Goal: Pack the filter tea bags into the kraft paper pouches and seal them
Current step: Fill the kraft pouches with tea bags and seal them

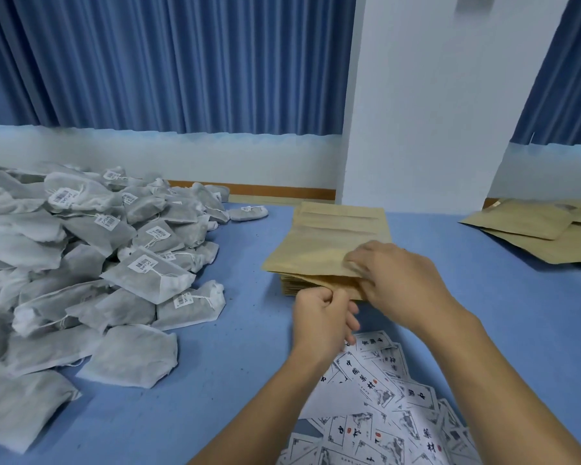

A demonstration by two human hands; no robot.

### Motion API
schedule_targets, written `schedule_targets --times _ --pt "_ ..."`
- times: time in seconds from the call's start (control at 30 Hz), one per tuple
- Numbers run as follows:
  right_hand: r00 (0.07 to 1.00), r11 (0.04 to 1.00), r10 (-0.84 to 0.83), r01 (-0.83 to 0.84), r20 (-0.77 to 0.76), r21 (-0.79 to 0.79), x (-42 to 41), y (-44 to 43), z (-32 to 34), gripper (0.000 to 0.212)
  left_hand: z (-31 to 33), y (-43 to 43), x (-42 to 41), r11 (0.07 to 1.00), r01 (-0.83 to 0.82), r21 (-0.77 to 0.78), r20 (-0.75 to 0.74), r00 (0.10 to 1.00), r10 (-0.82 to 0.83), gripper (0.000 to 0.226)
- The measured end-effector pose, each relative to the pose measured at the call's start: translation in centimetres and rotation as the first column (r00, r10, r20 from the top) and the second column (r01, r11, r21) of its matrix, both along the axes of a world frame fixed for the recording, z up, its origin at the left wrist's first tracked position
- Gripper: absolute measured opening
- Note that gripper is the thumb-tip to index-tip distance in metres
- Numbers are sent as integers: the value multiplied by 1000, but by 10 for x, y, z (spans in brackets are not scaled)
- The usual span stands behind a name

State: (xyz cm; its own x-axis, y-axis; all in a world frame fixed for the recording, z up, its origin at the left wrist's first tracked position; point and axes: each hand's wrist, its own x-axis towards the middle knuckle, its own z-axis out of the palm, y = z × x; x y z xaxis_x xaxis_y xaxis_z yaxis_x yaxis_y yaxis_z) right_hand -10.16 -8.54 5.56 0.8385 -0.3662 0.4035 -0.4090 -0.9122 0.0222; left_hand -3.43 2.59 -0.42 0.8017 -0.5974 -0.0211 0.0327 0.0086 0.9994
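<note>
Tea bag heap (81, 263) blocks your bench (242, 330) left side. Pouch stack (332, 236) mid-bench, labels (383, 397) at near edge, loose pouches (524, 226) far-right corner. Open lanes: between heap and stack, right of stack.

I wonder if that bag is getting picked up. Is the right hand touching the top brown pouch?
Touching. The head view shows the right hand pinching the near edge of the top kraft paper pouch, which is raised above the stack.

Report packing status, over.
Hands: left hand and right hand pinch top kraft pouch, near edge raised off stack. Beside it, filter tea bags untouched. Nothing blocking.
</note>
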Motion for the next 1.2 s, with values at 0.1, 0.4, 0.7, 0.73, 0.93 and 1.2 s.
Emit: schedule_targets --times 0.1,0.4,0.7,0.73,0.93,1.2 --pt "960 981 -187 174 210 82 0 -6 4 30 -7 5 0 998 34 52 -68 997 -30 32" --pt "939 965 -261 252 225 69 4 18 10 64 -14 29 -9 984 175 23 3 985 -175 53" --pt "968 967 -247 249 46 -58 9 23 2 70 -32 58 -6 763 148 630 753 125 -646 40" --pt "968 966 -249 251 45 -60 9 23 1 69 -33 57 -6 772 107 626 764 111 -635 34" --pt "969 967 -245 246 10 -64 10 24 -1 72 -32 52 -5 701 -162 694 686 -144 -713 21" --pt "978 978 -204 202 -41 -48 9 22 -6 71 -23 64 -5 710 67 701 697 142 -703 48"
